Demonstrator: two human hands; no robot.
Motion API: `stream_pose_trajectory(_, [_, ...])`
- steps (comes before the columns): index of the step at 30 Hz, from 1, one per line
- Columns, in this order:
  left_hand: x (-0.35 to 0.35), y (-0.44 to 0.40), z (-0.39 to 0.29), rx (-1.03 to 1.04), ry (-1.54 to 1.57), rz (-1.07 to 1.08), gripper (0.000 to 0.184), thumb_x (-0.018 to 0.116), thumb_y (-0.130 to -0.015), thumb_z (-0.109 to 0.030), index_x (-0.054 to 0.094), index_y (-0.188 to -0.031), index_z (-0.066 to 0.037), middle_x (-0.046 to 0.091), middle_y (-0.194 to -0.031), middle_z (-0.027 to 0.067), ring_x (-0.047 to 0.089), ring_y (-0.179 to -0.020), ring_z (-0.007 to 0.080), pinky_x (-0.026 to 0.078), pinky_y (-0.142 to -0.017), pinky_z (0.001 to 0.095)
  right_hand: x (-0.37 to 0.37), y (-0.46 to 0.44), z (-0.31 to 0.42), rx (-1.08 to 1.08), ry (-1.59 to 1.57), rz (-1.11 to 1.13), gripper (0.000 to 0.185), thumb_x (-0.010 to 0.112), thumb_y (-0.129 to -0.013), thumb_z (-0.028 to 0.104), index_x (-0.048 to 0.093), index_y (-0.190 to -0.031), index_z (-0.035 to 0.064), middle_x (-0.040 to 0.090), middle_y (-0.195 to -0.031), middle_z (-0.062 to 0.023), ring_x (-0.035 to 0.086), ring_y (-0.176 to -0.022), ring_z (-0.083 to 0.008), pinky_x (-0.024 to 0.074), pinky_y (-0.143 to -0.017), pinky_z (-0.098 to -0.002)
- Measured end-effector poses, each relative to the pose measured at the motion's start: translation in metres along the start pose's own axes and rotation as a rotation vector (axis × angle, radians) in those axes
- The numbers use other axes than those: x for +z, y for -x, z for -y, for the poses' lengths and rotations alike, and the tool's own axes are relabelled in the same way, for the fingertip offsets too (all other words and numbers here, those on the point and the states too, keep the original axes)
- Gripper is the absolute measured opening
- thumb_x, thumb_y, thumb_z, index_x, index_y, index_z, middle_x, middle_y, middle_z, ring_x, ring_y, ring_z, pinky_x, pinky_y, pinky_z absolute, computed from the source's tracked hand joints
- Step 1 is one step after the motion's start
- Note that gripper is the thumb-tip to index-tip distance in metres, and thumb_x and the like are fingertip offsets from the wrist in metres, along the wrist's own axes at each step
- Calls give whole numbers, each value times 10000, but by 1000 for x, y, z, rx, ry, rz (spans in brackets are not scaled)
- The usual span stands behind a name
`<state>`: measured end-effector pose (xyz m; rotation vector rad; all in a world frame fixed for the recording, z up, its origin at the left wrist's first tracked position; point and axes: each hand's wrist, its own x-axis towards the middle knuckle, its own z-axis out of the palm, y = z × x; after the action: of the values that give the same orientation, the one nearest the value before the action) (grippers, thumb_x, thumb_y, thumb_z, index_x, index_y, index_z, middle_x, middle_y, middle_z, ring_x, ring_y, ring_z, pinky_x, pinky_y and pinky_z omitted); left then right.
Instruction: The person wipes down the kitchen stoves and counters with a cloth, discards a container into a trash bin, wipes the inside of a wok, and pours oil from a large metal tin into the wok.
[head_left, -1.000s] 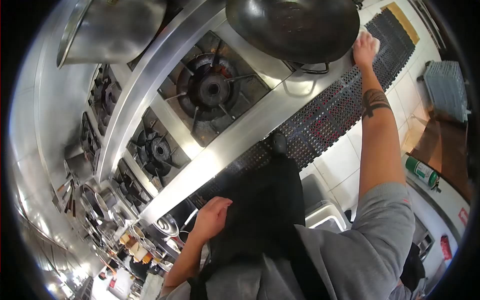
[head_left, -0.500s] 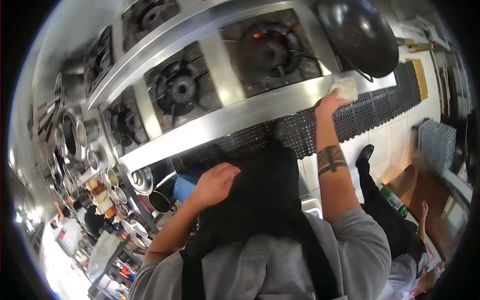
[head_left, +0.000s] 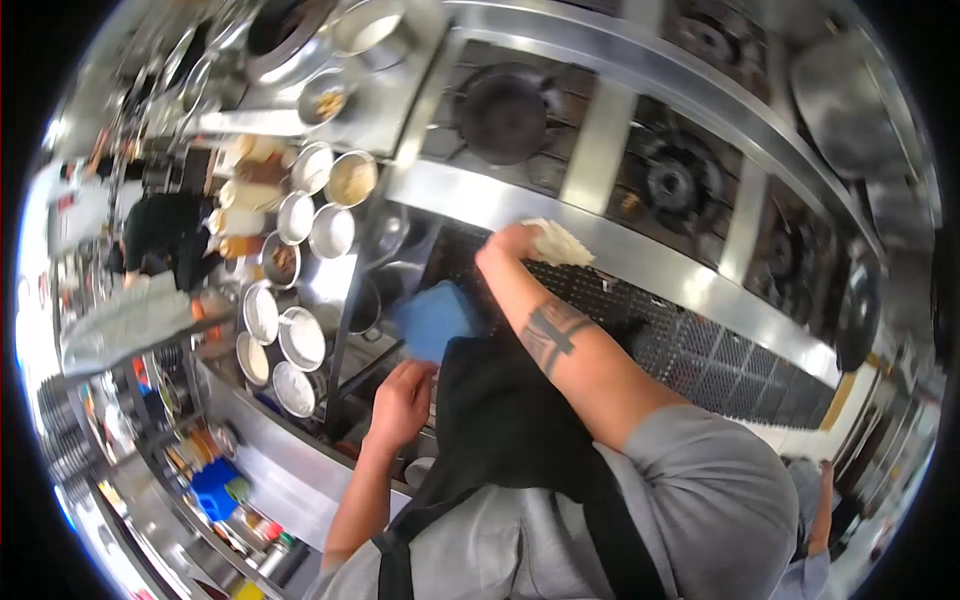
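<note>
My right hand [head_left: 512,243] is closed on a pale, crumpled cloth [head_left: 562,245], which lies against the front edge of the steel stove [head_left: 660,250]. The arm reaches across in front of my black apron. My left hand [head_left: 403,405] hangs low in front of me, its fingers loosely curled with nothing visible in them. It is just below a blurred blue object [head_left: 438,318], whose kind I cannot make out. Behind the cloth, a dark round pan [head_left: 505,115] sits on the nearest left burner, and a bare burner [head_left: 672,185] is to its right.
Several metal pots [head_left: 332,230] and squeeze bottles [head_left: 245,195] crowd the counter on the left. A wok [head_left: 858,310] hangs over the stove's right end. Black perforated matting [head_left: 700,345] covers the floor. One person in dark clothes [head_left: 165,235] stands far left; another person [head_left: 815,520] is lower right.
The view has swung left along the stove. My right hand has moved the cloth leftward along the front edge, away from the wok. My left hand stays low and empty.
</note>
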<state>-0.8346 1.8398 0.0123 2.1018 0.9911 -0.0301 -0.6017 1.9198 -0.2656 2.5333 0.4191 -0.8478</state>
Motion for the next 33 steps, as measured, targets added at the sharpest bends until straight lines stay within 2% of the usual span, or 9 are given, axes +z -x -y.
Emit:
stream_pose_trajectory(2, [-12, 28, 31, -144, 35, -98, 126, 586, -936, -14, 673, -1027, -20, 654, -937, 165, 654, -848, 375, 521, -726, 408, -45, 29, 80, -109, -381, 150, 492, 563, -996, 230, 521, -1456, 61, 419, -1577, -139, 476, -1391, -301, 488, -1020, -516])
stream_pose_trajectory(3, [-11, 43, 46, -201, 41, -118, 127, 584, -939, -22, 674, -1030, -24, 655, -939, 169, 655, -848, 376, 522, -735, 413, -23, 11, 150, -43, -376, 95, 366, 618, -960, 326, 673, -1294, 186, 699, -1238, -45, 640, -1171, -183, 520, -958, -348])
stream_pose_trajectory(4, [-12, 54, 50, -266, 55, -114, 130, 582, -939, -21, 675, -1030, -25, 658, -945, 170, 658, -854, 375, 524, -744, 410, -121, 86, 97, -515, -37, 57, 339, 583, -972, 294, 696, -1263, 161, 719, -1208, -66, 645, -1179, -171, 506, -996, -363])
stream_pose_trajectory(7, [-2, 77, 61, -334, 106, -115, 135, 582, -938, -19, 676, -1034, -28, 662, -952, 170, 663, -866, 370, 528, -762, 406, -58, 37, 256, -635, 371, 125, 335, 543, -999, 283, 687, -1270, 148, 684, -1285, -98, 642, -1195, -210, 523, -919, -340])
stream_pose_trajectory(11, [9, 80, 60, -319, 157, -33, 139, 590, -931, -15, 678, -1038, -31, 666, -952, 167, 668, -875, 364, 533, -775, 403, 26, 35, 271, -257, -1085, -90, 342, 623, -974, 219, 614, -1238, 3, 658, -1212, -136, 663, -1003, -248, 536, -850, -380])
stream_pose_trajectory(17, [5, 13, 49, 42, 84, 136, 123, 606, -927, -11, 680, -1025, -24, 675, -954, 175, 671, -890, 383, 533, -751, 422, -1, 64, -46, -387, -2271, 813, 315, 712, -918, 114, 652, -1201, -10, 715, -1103, -123, 709, -985, -224, 553, -859, -364])
stream_pose_trajectory(21, [12, -54, 18, 264, 0, 204, 107, 603, -930, -14, 672, -1012, -10, 684, -947, 174, 675, -877, 387, 543, -746, 424, 17, 30, -286, -658, -1783, 248, 327, 703, -871, 62, 707, -1193, 2, 738, -1134, -87, 675, -1063, -188, 505, -948, -359])
stream_pose_trajectory(25, [41, -105, -50, 441, -62, 284, 116, 588, -935, -17, 675, -1011, -8, 692, -961, 172, 679, -879, 378, 548, -751, 421, 6, 29, -459, -416, -1139, -455, 383, 699, -908, 229, 666, -1234, 31, 682, -1191, -195, 603, -1203, -407, 453, -1061, -470])
stream_pose_trajectory(33, [129, -139, -157, 629, -65, 520, 214, 610, -862, 31, 653, -1066, -22, 671, -1004, 162, 662, -937, 374, 544, -778, 439, 56, -117, -494, -271, -608, -760, 373, 400, -1047, 240, 619, -1239, 7, 486, -1427, -294, 339, -1429, -476, 269, -1172, -594])
